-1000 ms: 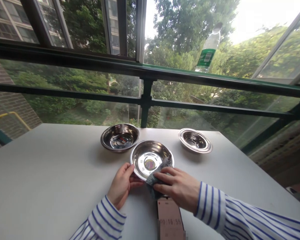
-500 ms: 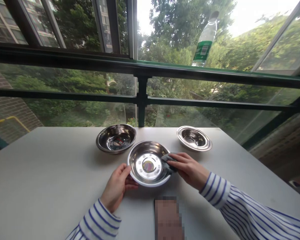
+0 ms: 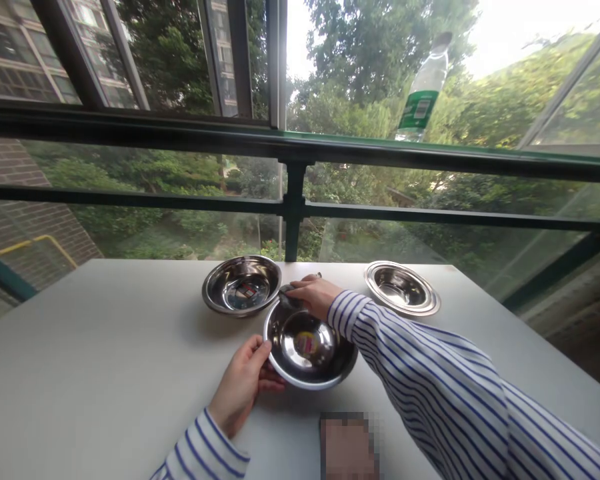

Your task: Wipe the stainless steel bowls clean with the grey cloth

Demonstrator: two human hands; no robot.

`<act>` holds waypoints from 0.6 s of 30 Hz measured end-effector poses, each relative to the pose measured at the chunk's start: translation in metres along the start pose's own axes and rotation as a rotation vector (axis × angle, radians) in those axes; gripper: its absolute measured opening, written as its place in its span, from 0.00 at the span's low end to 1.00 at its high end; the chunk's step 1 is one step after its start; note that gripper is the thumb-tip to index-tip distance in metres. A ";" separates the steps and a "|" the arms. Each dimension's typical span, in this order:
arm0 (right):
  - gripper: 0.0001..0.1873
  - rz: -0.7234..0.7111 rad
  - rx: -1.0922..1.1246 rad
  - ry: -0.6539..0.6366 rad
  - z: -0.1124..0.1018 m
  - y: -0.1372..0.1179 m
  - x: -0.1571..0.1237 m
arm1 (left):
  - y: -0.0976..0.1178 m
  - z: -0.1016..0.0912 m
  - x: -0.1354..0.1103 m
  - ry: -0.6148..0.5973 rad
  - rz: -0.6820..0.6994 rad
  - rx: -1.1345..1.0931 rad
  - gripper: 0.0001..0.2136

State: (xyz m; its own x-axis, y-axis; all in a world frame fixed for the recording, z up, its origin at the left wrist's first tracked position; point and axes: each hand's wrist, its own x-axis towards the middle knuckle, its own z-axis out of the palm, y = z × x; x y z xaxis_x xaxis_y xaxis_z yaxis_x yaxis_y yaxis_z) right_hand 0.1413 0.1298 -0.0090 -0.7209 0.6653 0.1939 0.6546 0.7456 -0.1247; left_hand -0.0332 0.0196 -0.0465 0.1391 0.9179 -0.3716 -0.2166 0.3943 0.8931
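Observation:
A shiny steel bowl [image 3: 325, 373] with a round coloured label inside its bottom is in front of me, tilted slightly. My left hand [image 3: 247, 380] grips its left rim, thumb on top and fingers beneath. At the far left part of the rim, my right hand [image 3: 315, 293] presses a dark grey cloth [image 3: 291, 300] against the bowl; the cloth is mostly covered by the fingers. My right sleeve crosses over the bowl's right side and hides part of the rim. Close behind, on the left, sits another steel bowl [image 3: 241, 287] with a dark label inside.
Steel bowls, apparently stacked [image 3: 403, 288], stand at the back right of the white table [image 3: 130, 373]. A blurred-out flat object [image 3: 349, 447] lies at the front edge. Green railing [image 3: 295, 207] and glass border the far side; a plastic bottle [image 3: 423, 100] stands on the rail.
My right hand has slid the cloth from the bowl's right rim round to its far left rim. The bowl tilts differently, still in my left hand. The view has shifted slightly.

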 end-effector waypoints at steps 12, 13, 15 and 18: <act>0.19 0.040 0.132 0.323 -0.057 -0.024 -0.074 | 0.001 0.000 0.005 0.034 0.014 -0.065 0.09; 0.19 0.089 0.141 0.392 -0.059 -0.023 -0.085 | 0.002 0.000 0.005 0.047 0.017 -0.068 0.08; 0.19 0.138 0.118 0.409 -0.056 -0.021 -0.109 | 0.005 0.000 0.004 0.073 0.020 -0.074 0.07; 0.18 0.221 0.045 0.432 -0.042 -0.025 -0.142 | 0.008 0.001 0.005 0.094 0.021 -0.083 0.06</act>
State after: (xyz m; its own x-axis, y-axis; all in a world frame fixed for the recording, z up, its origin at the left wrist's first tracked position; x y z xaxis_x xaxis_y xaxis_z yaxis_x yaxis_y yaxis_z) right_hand 0.2365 0.0150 0.0075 -0.3993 0.7386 0.5432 0.7638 0.5957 -0.2485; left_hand -0.0330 0.0272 -0.0410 0.0435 0.9245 -0.3786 -0.2988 0.3737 0.8781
